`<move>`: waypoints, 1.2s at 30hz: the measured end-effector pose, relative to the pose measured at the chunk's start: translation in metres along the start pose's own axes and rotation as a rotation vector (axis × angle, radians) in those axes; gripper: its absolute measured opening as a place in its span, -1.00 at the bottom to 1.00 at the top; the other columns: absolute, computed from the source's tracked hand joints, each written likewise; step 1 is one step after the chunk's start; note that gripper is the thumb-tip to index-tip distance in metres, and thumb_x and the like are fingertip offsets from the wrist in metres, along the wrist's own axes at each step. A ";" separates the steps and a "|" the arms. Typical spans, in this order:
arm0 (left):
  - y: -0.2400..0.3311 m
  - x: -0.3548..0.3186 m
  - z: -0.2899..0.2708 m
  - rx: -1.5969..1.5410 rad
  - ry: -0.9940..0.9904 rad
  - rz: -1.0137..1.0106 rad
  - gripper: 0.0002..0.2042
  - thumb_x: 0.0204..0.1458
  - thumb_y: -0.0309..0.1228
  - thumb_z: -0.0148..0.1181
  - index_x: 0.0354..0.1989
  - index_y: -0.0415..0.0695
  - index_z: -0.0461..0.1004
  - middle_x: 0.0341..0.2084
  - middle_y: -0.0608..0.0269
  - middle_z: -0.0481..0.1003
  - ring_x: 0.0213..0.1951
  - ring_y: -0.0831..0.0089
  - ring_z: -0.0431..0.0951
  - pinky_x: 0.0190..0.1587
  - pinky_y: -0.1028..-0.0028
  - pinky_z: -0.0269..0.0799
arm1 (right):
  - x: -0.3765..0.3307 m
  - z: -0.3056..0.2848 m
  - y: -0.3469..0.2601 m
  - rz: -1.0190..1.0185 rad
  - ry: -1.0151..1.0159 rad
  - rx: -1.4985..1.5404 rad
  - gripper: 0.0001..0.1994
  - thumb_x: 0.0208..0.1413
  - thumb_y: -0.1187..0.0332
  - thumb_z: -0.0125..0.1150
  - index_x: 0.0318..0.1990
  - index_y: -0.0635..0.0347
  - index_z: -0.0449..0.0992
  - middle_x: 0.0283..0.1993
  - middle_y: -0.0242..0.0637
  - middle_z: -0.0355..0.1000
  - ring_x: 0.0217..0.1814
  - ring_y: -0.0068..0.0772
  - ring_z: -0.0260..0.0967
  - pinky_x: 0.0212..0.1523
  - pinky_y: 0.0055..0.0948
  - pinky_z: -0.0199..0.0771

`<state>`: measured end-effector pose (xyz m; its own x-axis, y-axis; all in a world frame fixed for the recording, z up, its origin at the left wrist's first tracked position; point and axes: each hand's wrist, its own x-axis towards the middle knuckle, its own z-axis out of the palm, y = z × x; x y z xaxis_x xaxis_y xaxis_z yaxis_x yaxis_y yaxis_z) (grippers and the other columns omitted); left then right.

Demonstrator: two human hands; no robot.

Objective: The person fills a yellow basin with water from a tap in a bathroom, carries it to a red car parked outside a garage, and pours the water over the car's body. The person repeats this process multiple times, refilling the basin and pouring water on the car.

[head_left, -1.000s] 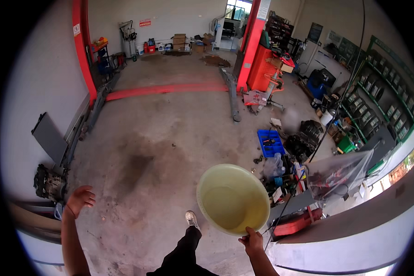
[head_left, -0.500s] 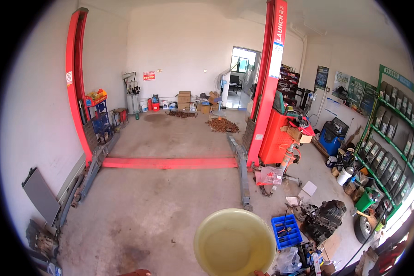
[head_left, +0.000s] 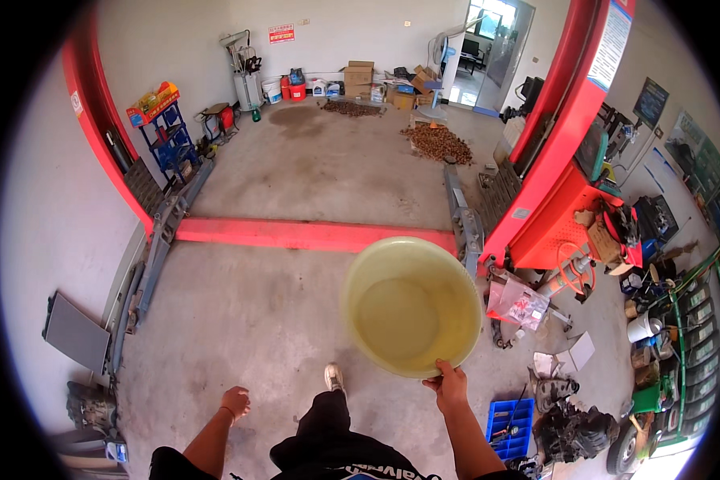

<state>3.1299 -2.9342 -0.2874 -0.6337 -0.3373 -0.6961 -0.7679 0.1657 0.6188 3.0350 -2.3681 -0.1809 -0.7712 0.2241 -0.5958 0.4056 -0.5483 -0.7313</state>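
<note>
One yellow bowl is in my right hand. My fingers pinch its near rim, with my thumb on top of the edge. The bowl is round and wide, and I cannot tell if there is anything inside it; the bottom just looks a bit darker than the sides. I hold it out in front of me, above the gray floor.

My left hand holds nothing. It hangs low, left of the bowl, with the fingers curled in loosely. My shoe shows just below the bowl.

Right of the bowl and lower down sits a blue crate with small tools in it. Behind the bowl a red bar lies flat across the floor. Right of the bowl stands a tall red post. Far behind the bowl, brown boxes sit by the wall.
</note>
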 end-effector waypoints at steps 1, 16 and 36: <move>-0.012 0.009 -0.014 -0.025 0.101 -0.063 -0.80 0.13 -0.50 -0.07 -0.12 -0.28 0.41 -0.47 -0.03 0.52 -0.54 0.21 0.54 -0.55 0.28 0.49 | 0.021 0.006 -0.007 0.024 0.010 -0.008 -0.75 0.09 0.38 0.13 -0.11 0.32 0.41 -0.27 -0.20 0.47 -0.41 -0.36 0.47 -0.40 -0.36 0.62; 0.557 0.376 0.317 1.059 -0.352 0.667 -0.67 0.02 -0.32 -0.01 -0.05 -0.07 0.50 -0.16 0.00 0.55 -0.05 0.08 0.52 0.02 0.28 0.42 | 0.342 0.087 -0.202 0.078 0.290 0.100 -0.73 0.10 0.36 0.11 -0.14 0.41 0.40 -0.30 -0.09 0.49 -0.43 -0.30 0.51 -0.49 -0.40 0.62; 0.891 0.715 0.447 0.901 -0.277 -0.424 -0.83 0.11 -0.40 -0.04 -0.35 -0.23 0.45 -0.55 0.10 0.48 -0.56 0.24 0.53 -0.51 0.21 0.54 | 1.004 0.246 -0.622 0.058 0.138 0.140 -0.77 0.13 0.28 0.13 -0.13 0.21 0.38 -0.30 -0.21 0.47 -0.40 -0.30 0.47 -0.41 -0.26 0.58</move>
<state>1.9511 -2.6136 -0.3964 -0.2065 -0.3232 -0.9235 -0.6460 0.7539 -0.1194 1.8883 -2.0000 -0.2425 -0.6702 0.2920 -0.6823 0.3677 -0.6680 -0.6470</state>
